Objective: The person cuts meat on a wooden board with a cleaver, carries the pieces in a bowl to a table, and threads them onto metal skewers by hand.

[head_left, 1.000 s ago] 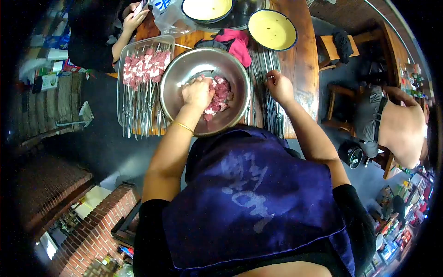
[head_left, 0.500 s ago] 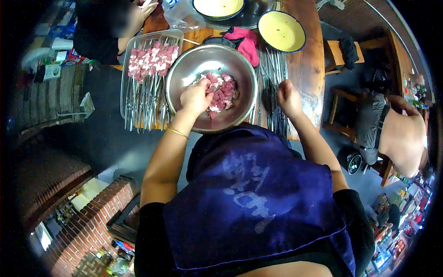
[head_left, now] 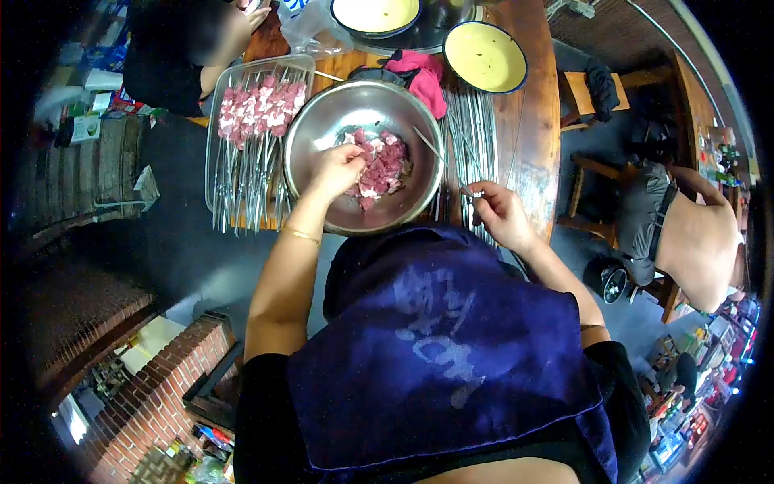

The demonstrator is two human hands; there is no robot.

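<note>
My left hand point(head_left: 340, 168) is inside a large steel bowl point(head_left: 310, 121), its fingers closed at the edge of a pile of raw meat chunks point(head_left: 385, 165). The piece in those fingers is mostly hidden. To the right of the bowl, my right hand point(head_left: 498, 214) pinches one end of a metal skewer point(head_left: 439, 156). The skewer slants up and left, its tip over the bowl's right side. Loose metal skewers point(head_left: 476, 133) lie beside the bowl, next to my right hand. Left of the bowl, a clear tray point(head_left: 211, 161) holds threaded meat skewers point(head_left: 262, 109).
Two yellow enamel basins point(head_left: 486, 58) and a pink cloth point(head_left: 425, 81) sit at the far side of the wooden table point(head_left: 532, 145). A plastic bag point(head_left: 314, 32) lies there too. Another person's hand point(head_left: 256, 14) shows at upper left; a seated person point(head_left: 697, 234) is at right.
My right hand has lifted a skewer from the pile and its point now reaches over the bowl. My left hand stays at the meat, fingers slightly shifted.
</note>
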